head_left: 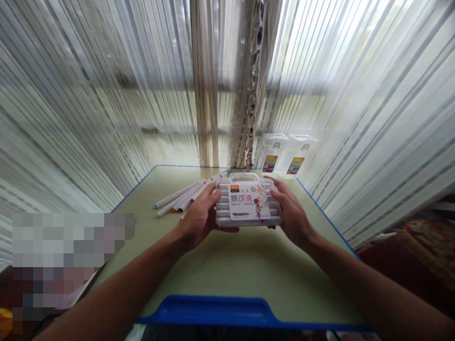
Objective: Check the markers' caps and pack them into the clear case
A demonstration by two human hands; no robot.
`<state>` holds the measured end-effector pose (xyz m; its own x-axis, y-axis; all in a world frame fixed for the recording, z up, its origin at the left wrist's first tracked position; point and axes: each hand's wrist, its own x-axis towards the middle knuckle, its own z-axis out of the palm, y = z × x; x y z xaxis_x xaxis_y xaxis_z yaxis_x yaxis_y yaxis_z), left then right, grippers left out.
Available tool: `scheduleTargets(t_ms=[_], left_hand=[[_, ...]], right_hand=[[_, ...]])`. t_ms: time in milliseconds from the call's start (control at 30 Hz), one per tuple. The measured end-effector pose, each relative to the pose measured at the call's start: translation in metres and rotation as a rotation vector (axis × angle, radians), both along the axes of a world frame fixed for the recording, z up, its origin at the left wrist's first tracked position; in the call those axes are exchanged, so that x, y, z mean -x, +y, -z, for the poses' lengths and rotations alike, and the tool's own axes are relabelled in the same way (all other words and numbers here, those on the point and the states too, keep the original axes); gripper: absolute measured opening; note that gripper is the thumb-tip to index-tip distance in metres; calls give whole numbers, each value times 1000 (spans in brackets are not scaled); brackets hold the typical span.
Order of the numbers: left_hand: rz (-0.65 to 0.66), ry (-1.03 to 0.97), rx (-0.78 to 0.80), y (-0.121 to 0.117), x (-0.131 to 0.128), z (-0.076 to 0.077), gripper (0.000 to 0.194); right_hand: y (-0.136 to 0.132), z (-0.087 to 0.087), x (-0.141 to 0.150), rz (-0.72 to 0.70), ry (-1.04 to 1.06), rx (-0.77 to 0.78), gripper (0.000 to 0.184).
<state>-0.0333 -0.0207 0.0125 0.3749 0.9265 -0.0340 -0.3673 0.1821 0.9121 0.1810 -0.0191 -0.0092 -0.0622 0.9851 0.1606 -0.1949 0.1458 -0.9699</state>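
Note:
Between my two hands a clear plastic marker case (249,203) is held up over the table, its handle at the top and its printed label facing me. White markers show through it in stacked rows. My left hand (201,213) grips the left end, thumb on the front and fingers underneath. At the other end my right hand (293,210) holds the case, thumb in front and fingers behind. Loose white markers (181,196) with coloured ends lie in a pile on the table, just beyond my left hand and partly hidden by it.
The light green table (227,274) has a blue edge and a blue recessed tray (216,310) at its near side. Two clear plastic boxes (275,149) with labels stand at the far right corner. A string curtain (170,85) hangs behind. Patterned fabric (430,251) lies at right.

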Motion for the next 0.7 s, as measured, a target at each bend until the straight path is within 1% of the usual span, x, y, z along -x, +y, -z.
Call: scheduleTargets(t_ms=[167,267,400,533,600,700], left_hand=[[29,15,-44,2,1,2,27],[39,6,-76,1,1,2,29],[11,-10,-116,1,1,2,38],[-6,37,-176,4,1,7,43],[-9,64,-256,6,3,8,41],[-41,149,-470,11,9,9,36]], right_hand=[[2,1,1,46,-14,-60,47],[5,1,-1,81,9,-108,47],[9,3,-4,39,22,-139,43],[12,6,-6,-11,2,-175,34],[13,7,-7,-20,-20,-218,31],[16,8,-10,-32,-69,-321,28]])
